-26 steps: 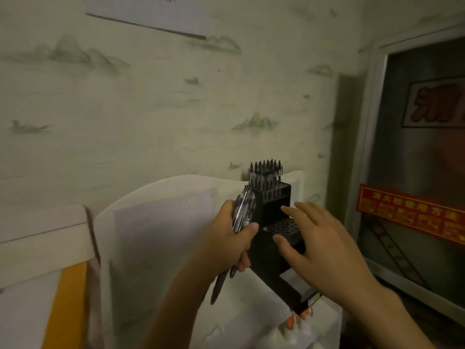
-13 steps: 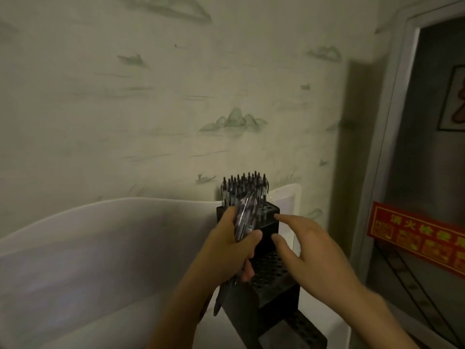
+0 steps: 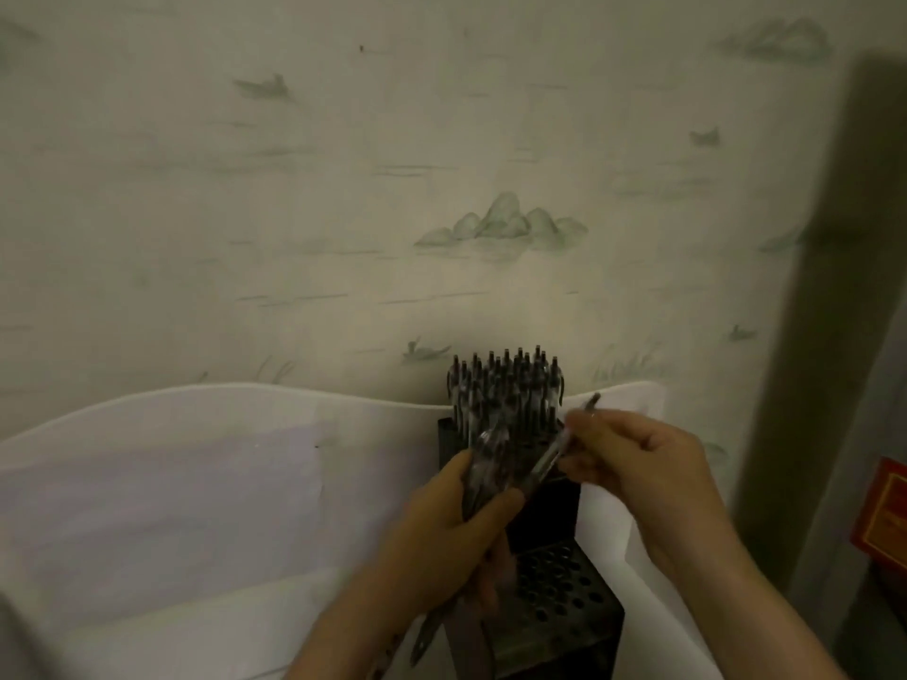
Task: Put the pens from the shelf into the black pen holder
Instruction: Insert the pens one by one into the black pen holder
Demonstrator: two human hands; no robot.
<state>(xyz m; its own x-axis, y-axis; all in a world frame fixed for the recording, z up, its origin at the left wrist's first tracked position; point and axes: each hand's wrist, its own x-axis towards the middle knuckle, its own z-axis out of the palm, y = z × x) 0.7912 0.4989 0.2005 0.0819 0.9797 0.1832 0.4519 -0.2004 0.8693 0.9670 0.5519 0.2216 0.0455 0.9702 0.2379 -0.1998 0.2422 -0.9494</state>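
A black stepped pen holder (image 3: 554, 596) with rows of round holes stands against the wall. Its top tier is packed with several pens (image 3: 505, 385) standing upright. My left hand (image 3: 451, 532) grips a bundle of pens (image 3: 483, 473) in front of the holder; their lower ends stick out below my fist. My right hand (image 3: 648, 468) pinches a single clear pen (image 3: 564, 444), held slanted between the bundle and the top tier, its tip pointing up and right.
A large white curved sheet (image 3: 172, 483) leans on the wall behind and left of the holder. Patterned wallpaper fills the upper view. A dark door frame (image 3: 805, 336) and a red sign (image 3: 883, 517) are at the right.
My right hand, open near the holder before, now pinches one pen pulled from the bundle. The view has moved closer and tilted up slightly; my left hand keeps its bundle.
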